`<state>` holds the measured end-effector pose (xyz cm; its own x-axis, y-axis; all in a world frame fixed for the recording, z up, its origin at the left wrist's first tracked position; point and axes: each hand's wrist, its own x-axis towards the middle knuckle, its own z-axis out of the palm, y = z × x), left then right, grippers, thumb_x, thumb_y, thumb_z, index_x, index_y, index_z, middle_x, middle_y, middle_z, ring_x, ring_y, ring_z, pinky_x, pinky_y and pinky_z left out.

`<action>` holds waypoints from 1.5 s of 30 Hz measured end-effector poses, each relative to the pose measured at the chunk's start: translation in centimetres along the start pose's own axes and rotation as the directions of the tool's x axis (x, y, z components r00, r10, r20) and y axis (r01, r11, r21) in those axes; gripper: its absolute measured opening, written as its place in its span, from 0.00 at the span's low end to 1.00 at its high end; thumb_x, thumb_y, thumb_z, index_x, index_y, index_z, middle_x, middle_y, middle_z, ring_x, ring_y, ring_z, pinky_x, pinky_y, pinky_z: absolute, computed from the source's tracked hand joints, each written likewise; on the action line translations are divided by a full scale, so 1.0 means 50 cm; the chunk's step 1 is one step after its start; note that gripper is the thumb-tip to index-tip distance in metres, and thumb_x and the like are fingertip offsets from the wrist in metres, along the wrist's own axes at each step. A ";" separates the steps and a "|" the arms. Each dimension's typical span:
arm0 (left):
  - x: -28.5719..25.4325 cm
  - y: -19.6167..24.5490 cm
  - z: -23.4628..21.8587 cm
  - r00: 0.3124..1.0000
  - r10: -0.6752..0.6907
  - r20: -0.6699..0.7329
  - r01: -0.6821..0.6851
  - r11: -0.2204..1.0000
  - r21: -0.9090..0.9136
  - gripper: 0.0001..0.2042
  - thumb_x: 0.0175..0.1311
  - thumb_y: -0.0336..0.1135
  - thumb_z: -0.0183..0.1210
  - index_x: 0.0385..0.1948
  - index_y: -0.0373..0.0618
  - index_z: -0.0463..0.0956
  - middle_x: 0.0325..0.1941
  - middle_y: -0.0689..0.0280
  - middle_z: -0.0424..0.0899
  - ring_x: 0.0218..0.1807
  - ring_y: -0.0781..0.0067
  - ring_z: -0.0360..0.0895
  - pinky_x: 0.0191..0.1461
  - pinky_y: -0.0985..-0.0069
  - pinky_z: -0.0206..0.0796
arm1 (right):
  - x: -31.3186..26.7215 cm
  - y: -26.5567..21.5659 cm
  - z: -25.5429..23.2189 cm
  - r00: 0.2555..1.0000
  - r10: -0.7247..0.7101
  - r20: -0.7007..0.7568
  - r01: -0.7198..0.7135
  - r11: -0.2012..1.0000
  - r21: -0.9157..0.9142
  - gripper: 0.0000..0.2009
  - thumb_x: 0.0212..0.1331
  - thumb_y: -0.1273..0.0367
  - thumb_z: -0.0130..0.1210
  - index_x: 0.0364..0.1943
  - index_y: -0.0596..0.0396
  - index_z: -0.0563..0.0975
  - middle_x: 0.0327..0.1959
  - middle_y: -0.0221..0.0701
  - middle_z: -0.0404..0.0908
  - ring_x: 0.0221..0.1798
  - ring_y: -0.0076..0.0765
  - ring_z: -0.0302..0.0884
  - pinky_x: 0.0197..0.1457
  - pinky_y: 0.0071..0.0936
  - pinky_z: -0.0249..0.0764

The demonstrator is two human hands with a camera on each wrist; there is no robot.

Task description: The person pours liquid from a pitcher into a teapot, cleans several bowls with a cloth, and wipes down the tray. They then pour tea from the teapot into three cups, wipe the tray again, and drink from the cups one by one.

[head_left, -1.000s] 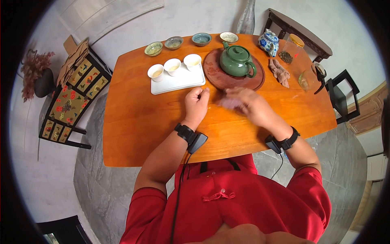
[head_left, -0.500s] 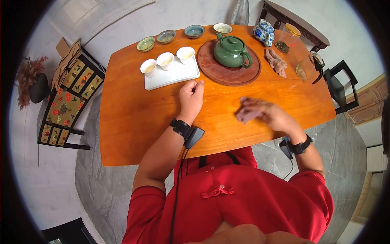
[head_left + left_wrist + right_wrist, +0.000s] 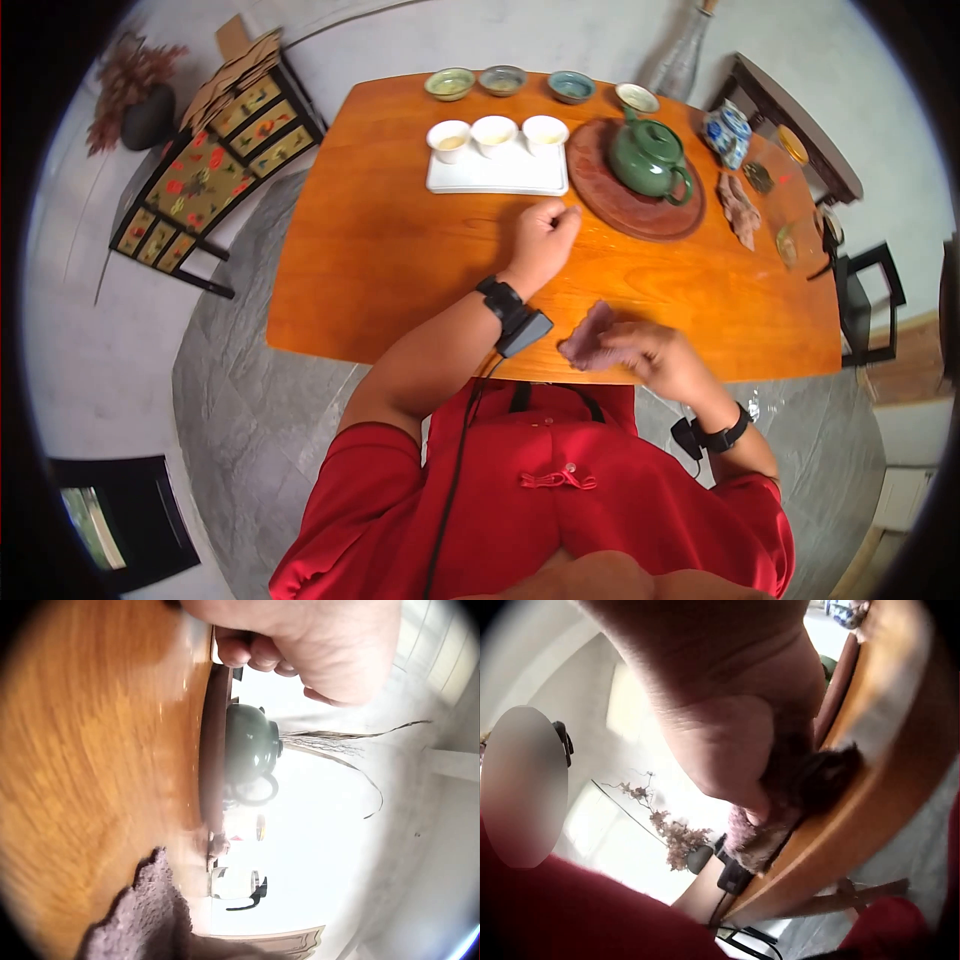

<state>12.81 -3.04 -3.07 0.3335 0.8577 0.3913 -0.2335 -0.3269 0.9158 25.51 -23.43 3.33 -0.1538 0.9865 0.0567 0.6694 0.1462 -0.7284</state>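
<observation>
My right hand [image 3: 655, 360] grips a purple cloth [image 3: 588, 335] against the tabletop near the table's front edge. In the left wrist view the cloth [image 3: 142, 915] looks fluffy, with a scalloped border. My left hand [image 3: 542, 240] rests on the wooden table [image 3: 370, 270] with its fingers curled in and nothing in them. Just beyond it lies a white tray [image 3: 497, 182] bearing three white cups [image 3: 495, 137] of pale liquid. To its right, a green teapot [image 3: 650, 160] stands on a round reddish-brown board [image 3: 635, 218].
Several small bowls [image 3: 571, 87] line the far edge. On the right are a blue-and-white pot [image 3: 728, 135], a crumpled brownish cloth [image 3: 740, 212], a jar with a yellow lid [image 3: 790, 145] and a glass jug with a black handle [image 3: 787, 245]. A black chair [image 3: 870, 300] stands beyond.
My right hand has swept the purple cloth from beside my left hand out to the right, then back toward the table's front edge. My left hand stays in nearly the same place; the head view has shifted.
</observation>
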 end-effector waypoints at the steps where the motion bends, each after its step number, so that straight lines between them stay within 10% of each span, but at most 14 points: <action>1: 0.001 -0.011 0.000 1.000 0.005 -0.003 -0.005 1.000 -0.005 0.17 0.61 0.30 0.57 0.13 0.40 0.62 0.12 0.71 0.59 0.19 0.85 0.53 0.20 0.75 0.50 | 0.015 -0.008 -0.005 0.972 0.233 0.028 -0.234 0.951 0.201 0.10 0.60 0.76 0.54 0.45 0.56 0.78 0.42 0.28 0.81 0.38 0.25 0.80 0.40 0.24 0.78; 6: -0.002 -0.014 0.010 0.997 -0.011 0.071 0.009 1.000 0.029 0.12 0.57 0.30 0.56 0.15 0.37 0.69 0.13 0.62 0.68 0.20 0.77 0.67 0.24 0.72 0.59 | 0.186 -0.084 -0.064 0.946 0.227 -0.231 -0.063 0.830 0.554 0.08 0.63 0.73 0.52 0.44 0.61 0.76 0.34 0.23 0.79 0.32 0.19 0.76 0.34 0.20 0.75; 9: 0.002 -0.026 0.014 0.968 0.122 0.219 -0.177 0.950 0.256 0.11 0.59 0.37 0.55 0.36 0.39 0.78 0.36 0.54 0.83 0.41 0.51 0.80 0.41 0.59 0.69 | 0.308 -0.129 -0.053 0.842 -0.329 -0.427 0.333 0.941 -0.069 0.08 0.61 0.73 0.53 0.42 0.60 0.77 0.34 0.29 0.81 0.32 0.29 0.78 0.37 0.26 0.76; 13: -0.007 -0.023 0.011 0.956 0.200 0.215 -0.252 0.934 0.252 0.15 0.59 0.41 0.56 0.43 0.41 0.76 0.47 0.53 0.81 0.49 0.56 0.77 0.53 0.60 0.66 | 0.444 -0.150 0.009 0.994 -0.079 0.074 0.101 0.922 -0.373 0.11 0.50 0.69 0.56 0.38 0.57 0.80 0.35 0.44 0.81 0.37 0.49 0.80 0.41 0.36 0.75; 15: -0.006 0.018 -0.016 0.848 -0.022 0.529 -0.268 0.844 0.464 0.15 0.62 0.34 0.57 0.48 0.41 0.71 0.50 0.58 0.78 0.54 0.64 0.73 0.57 0.64 0.64 | 0.502 -0.124 0.063 0.965 0.014 0.260 0.118 0.868 -0.482 0.14 0.49 0.66 0.58 0.39 0.57 0.80 0.32 0.44 0.82 0.36 0.47 0.81 0.39 0.37 0.75; 19: -0.030 -0.071 -0.005 0.928 0.025 0.371 -0.010 0.999 -0.041 0.14 0.57 0.39 0.61 0.40 0.43 0.72 0.48 0.61 0.78 0.48 0.71 0.75 0.53 0.69 0.66 | 0.572 -0.210 0.144 0.798 -0.073 0.598 0.345 0.869 -0.354 0.09 0.51 0.65 0.56 0.30 0.56 0.81 0.34 0.44 0.82 0.38 0.46 0.80 0.40 0.38 0.74; 25: -0.066 0.004 -0.014 0.930 -0.163 0.328 0.314 0.817 -0.484 0.12 0.55 0.39 0.62 0.34 0.44 0.72 0.41 0.66 0.80 0.40 0.75 0.75 0.45 0.72 0.68 | 0.726 -0.238 0.268 0.925 -0.349 0.151 0.379 0.882 -0.281 0.08 0.50 0.68 0.55 0.31 0.55 0.80 0.33 0.43 0.82 0.38 0.50 0.79 0.40 0.39 0.75; 27: -0.047 0.003 -0.015 0.917 -0.192 0.349 0.366 0.753 -0.547 0.11 0.55 0.39 0.62 0.32 0.44 0.72 0.39 0.66 0.80 0.39 0.76 0.75 0.44 0.73 0.68 | 0.723 -0.249 0.336 0.891 -0.305 0.336 0.426 0.819 -0.385 0.07 0.52 0.71 0.52 0.34 0.52 0.79 0.38 0.40 0.80 0.42 0.49 0.78 0.44 0.40 0.74; 29: 0.010 -0.004 -0.008 0.683 -0.507 0.525 0.621 0.782 -0.053 0.08 0.55 0.36 0.61 0.24 0.45 0.71 0.27 0.70 0.77 0.28 0.79 0.71 0.33 0.75 0.65 | 0.684 -0.263 0.398 0.791 -0.475 0.385 0.589 0.762 -0.269 0.08 0.54 0.70 0.51 0.36 0.50 0.80 0.42 0.38 0.78 0.46 0.47 0.77 0.48 0.40 0.73; 32: 0.011 0.053 -0.031 0.775 -0.401 0.488 0.379 0.913 0.149 0.10 0.54 0.34 0.60 0.18 0.46 0.68 0.19 0.72 0.71 0.24 0.81 0.66 0.26 0.75 0.60 | 0.634 -0.284 0.442 0.676 -0.553 0.488 0.696 0.695 -0.177 0.09 0.56 0.68 0.51 0.37 0.49 0.80 0.43 0.38 0.77 0.48 0.46 0.76 0.50 0.40 0.72; 36: 0.005 0.008 -0.030 0.666 -0.426 0.612 0.681 0.682 -0.266 0.08 0.53 0.35 0.60 0.19 0.45 0.71 0.21 0.67 0.75 0.25 0.78 0.71 0.30 0.73 0.64 | 0.650 -0.271 0.375 0.664 -0.505 0.551 0.674 0.724 -0.148 0.10 0.55 0.66 0.54 0.41 0.50 0.80 0.43 0.38 0.78 0.50 0.47 0.74 0.53 0.40 0.71; 41: -0.013 -0.055 -0.007 0.961 0.085 0.263 -0.119 0.986 0.118 0.08 0.54 0.36 0.59 0.20 0.44 0.73 0.22 0.65 0.78 0.26 0.74 0.74 0.32 0.71 0.65 | 0.661 -0.193 0.260 0.791 -0.228 0.567 0.457 0.837 -0.301 0.11 0.53 0.67 0.57 0.40 0.53 0.81 0.38 0.38 0.81 0.41 0.45 0.78 0.45 0.38 0.74; 42: -0.014 -0.064 0.000 0.947 0.228 0.224 -0.278 0.935 0.221 0.08 0.54 0.36 0.59 0.21 0.44 0.73 0.22 0.64 0.78 0.26 0.73 0.74 0.32 0.70 0.66 | 0.648 -0.200 0.217 0.749 0.017 0.662 0.291 0.890 -0.352 0.10 0.52 0.68 0.58 0.39 0.55 0.81 0.35 0.38 0.82 0.37 0.44 0.80 0.42 0.36 0.75; 45: -0.018 -0.077 0.018 0.759 0.627 0.177 -0.611 0.591 0.527 0.08 0.54 0.36 0.58 0.21 0.44 0.74 0.23 0.63 0.80 0.26 0.70 0.76 0.34 0.69 0.67 | 0.590 -0.187 0.083 0.834 -0.009 0.552 0.156 0.963 -0.220 0.10 0.51 0.72 0.56 0.37 0.59 0.80 0.32 0.37 0.82 0.32 0.33 0.79 0.37 0.28 0.75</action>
<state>14.22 -2.88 -6.85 0.2687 0.3753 0.8871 0.1392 -0.9264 0.3498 11.73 4.01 8.97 -0.5354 0.7803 -0.3234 0.7804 0.3105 -0.5427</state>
